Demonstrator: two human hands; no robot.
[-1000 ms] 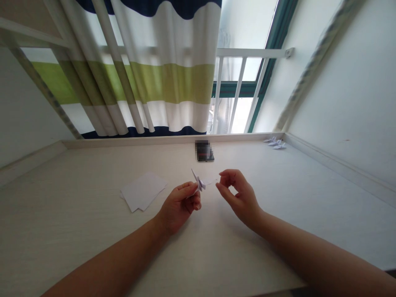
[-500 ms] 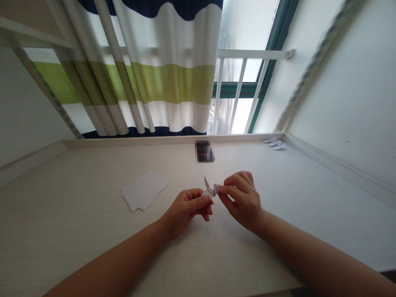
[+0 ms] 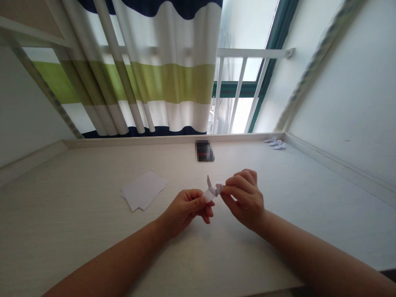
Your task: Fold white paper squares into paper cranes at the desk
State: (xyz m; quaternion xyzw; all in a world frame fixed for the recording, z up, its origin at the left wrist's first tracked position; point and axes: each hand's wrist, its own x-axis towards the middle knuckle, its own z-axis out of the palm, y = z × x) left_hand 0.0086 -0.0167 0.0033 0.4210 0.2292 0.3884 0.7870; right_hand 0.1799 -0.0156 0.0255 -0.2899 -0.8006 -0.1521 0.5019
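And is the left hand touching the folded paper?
Touching. The head view shows the left hand pinching one side of the folded paper, with no gap between.

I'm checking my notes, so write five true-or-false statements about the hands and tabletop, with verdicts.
1. The left hand grips a small folded white paper piece. True.
2. The right hand lies flat on the pale wood-grain tabletop. False: it pinches the folded piece's right end.
3. Flat white paper sheets lie left of the folded piece. True.
4. A dark, pixelated, roughly rectangular object sits on those sheets. False: it lies apart from them.
5. Small folded white paper figures lie in the tabletop's far right corner. True.
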